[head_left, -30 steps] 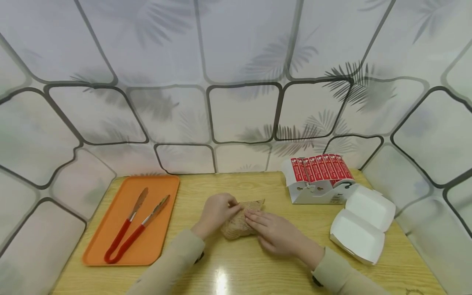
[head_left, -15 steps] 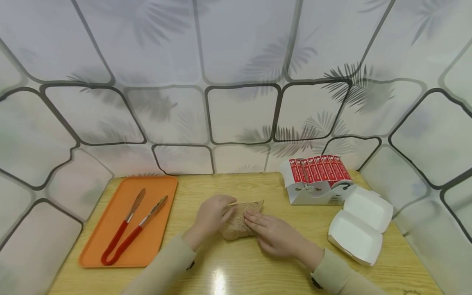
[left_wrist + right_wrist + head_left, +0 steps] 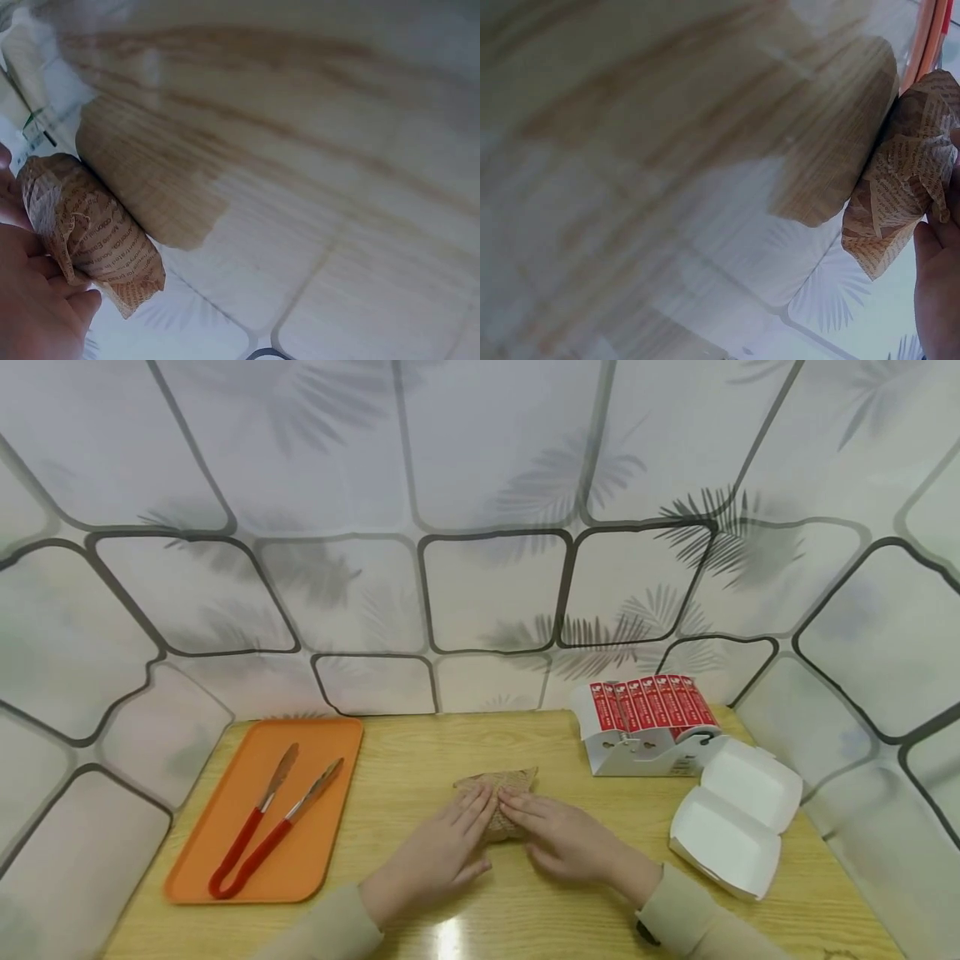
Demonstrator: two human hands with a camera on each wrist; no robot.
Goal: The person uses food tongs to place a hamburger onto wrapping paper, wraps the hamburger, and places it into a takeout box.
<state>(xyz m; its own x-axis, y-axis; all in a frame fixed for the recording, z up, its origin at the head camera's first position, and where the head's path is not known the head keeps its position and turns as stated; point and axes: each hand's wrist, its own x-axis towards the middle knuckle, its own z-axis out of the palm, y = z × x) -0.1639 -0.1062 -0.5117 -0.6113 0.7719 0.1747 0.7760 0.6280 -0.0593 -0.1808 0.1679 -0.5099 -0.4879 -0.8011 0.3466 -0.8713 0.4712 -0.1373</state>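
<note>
Both hands are on it: left hand (image 3: 438,853) and right hand (image 3: 566,837) lay straight fingers over the paper packet (image 3: 105,232), fingertips nearly meeting, the packet on the surface (image 3: 420,743) between tray (image 3: 315,852) and open box (image 3: 726,837). It looks light and soft, the crinkled wrap likely easy to tear, so cradle both sides and spare those loose folds!
</note>
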